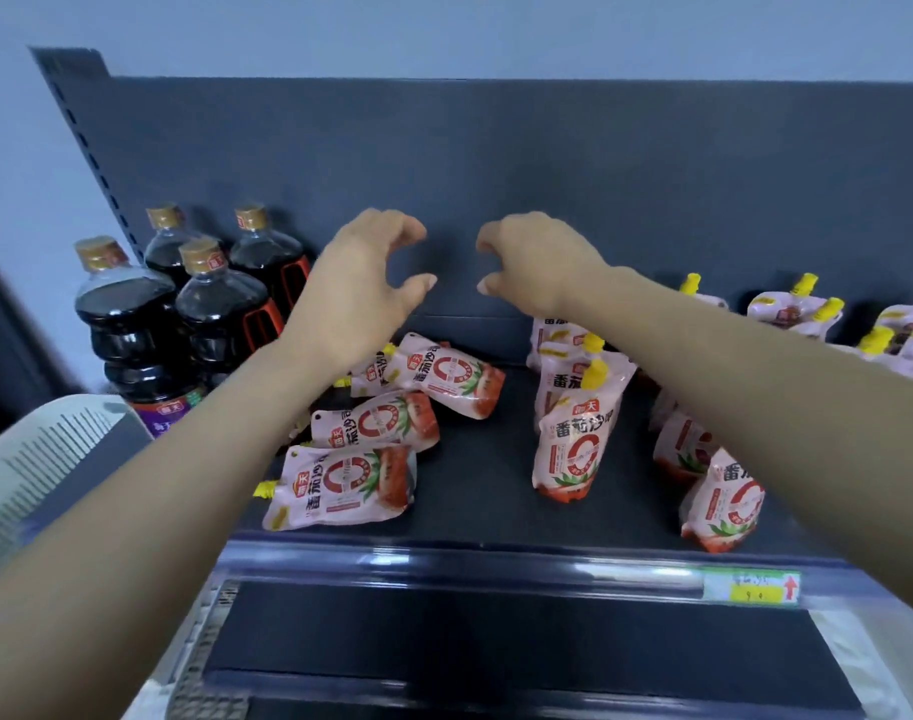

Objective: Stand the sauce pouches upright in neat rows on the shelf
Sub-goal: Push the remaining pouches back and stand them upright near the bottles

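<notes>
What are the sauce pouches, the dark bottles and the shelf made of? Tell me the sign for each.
Sauce pouches: flexible printed plastic film, it seems, glossy; they crease and sag. Dark bottles: clear plastic probably, though glass is possible; shiny highlights, moulded ribs. Shelf: likely painted metal, matt dark grey, with slotted upright.

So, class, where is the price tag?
Head view: the price tag sits on the shelf's front rail, right of centre, just below the nearest right-hand pouch.

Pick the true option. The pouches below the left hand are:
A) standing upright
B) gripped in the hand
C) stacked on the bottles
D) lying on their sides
D: the pouches below the left hand lie sideways on the shelf.
</notes>
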A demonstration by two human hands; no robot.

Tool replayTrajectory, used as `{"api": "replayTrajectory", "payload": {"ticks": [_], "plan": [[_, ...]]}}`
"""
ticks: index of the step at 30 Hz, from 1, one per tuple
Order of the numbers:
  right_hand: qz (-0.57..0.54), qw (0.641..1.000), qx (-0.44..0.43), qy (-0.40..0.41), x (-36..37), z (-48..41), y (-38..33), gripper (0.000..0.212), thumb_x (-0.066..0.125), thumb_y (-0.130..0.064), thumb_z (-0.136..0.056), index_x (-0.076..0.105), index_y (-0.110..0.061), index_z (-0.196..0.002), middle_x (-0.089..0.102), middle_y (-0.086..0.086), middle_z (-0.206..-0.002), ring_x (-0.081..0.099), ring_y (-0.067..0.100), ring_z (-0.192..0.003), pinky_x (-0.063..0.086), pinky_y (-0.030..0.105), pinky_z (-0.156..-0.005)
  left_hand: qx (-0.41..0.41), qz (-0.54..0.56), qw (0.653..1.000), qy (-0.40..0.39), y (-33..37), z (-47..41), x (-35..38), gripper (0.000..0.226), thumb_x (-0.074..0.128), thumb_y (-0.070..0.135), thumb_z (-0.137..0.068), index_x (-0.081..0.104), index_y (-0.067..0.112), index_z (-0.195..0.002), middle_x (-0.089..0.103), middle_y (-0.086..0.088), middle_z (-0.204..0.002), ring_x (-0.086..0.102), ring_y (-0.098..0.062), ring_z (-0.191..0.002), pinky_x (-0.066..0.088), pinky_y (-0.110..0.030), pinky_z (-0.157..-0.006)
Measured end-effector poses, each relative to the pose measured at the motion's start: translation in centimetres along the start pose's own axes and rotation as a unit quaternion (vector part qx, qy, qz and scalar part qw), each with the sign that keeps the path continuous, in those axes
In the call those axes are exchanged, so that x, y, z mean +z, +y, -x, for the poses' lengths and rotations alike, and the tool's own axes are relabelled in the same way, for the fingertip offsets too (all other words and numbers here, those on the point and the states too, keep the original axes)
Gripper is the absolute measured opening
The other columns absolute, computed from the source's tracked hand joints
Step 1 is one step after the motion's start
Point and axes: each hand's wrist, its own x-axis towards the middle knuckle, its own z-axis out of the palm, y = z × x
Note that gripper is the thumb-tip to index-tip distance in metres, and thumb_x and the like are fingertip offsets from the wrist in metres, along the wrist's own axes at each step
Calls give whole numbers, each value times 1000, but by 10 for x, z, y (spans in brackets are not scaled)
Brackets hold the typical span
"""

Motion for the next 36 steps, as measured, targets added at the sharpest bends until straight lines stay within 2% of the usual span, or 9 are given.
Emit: {"api": "replayTrajectory", "payload": {"ticks": [3,11,16,20,24,27,30,33,36], "plan": [[2,1000,-19,-7,6,-11,-17,39,59,-22,-89,54,-8,-125,56,13,-124,54,33,-112,48,42,-88,15,-43,999,-5,-13,5,-13,40,68,17,-81,55,9,-118,58,-9,-117,53,-22,-112,39,-30,-98],[21,996,-69,-46,37,-41,-50,46,62,-24,-87,50,-8,-129,53,14,-130,50,35,-118,47,46,-94,3,-95,995,-23,-52,24,-26,44,68,19,-80,53,7,-121,53,-10,-122,47,-25,-117,34,-33,-103],[45,988,-104,-103,57,-64,-57,46,64,-22,-85,52,-9,-127,55,13,-129,51,35,-117,48,46,-92,-20,-93,995,-44,-67,27,-10,44,68,18,-80,53,6,-119,54,-11,-121,48,-26,-116,35,-36,-103],[66,980,-137,-127,69,-86,-51,46,63,-20,-85,51,-10,-127,56,13,-127,53,35,-116,49,46,-91,-40,-109,992,-51,-79,26,10,44,68,19,-80,53,6,-120,54,-12,-121,48,-27,-115,35,-35,-103],[86,970,-173,-148,78,-109,-41,50,66,-23,-85,49,-12,-131,56,11,-128,52,34,-117,48,42,-91,-57,-128,988,-63,-89,23,37,46,70,18,-79,53,5,-120,54,-14,-119,50,-31,-111,38,-40,-100],[94,962,-190,-169,84,-124,-33,55,67,-24,-85,46,-15,-135,56,11,-130,53,34,-118,49,40,-90,-99,-135,982,-83,-100,18,60,47,67,18,-79,51,6,-122,53,-14,-120,49,-33,-112,38,-43,-100],[103,956,-200,-187,92,-137,-27,54,66,-23,-86,46,-15,-135,58,13,-126,55,34,-114,49,38,-85,-177,-124,971,-107,-111,15,85,50,67,23,-80,49,6,-124,52,-15,-120,48,-33,-113,39,-45,-98],[107,949,-214,-207,103,-148,-24,52,66,-22,-87,47,-12,-133,60,13,-120,57,34,-110,46,34,-78,-267,-106,947,-144,-126,12,107,56,68,32,-79,47,5,-124,51,-16,-122,47,-33,-115,41,-45,-96],[109,942,-228,-222,114,-157,-22,55,66,-23,-87,45,-13,-137,58,13,-124,56,35,-111,47,35,-82,-343,-80,919,-178,-140,7,124,60,68,46,-76,52,5,-116,55,-14,-119,52,-31,-109,46,-43,-92]]}}
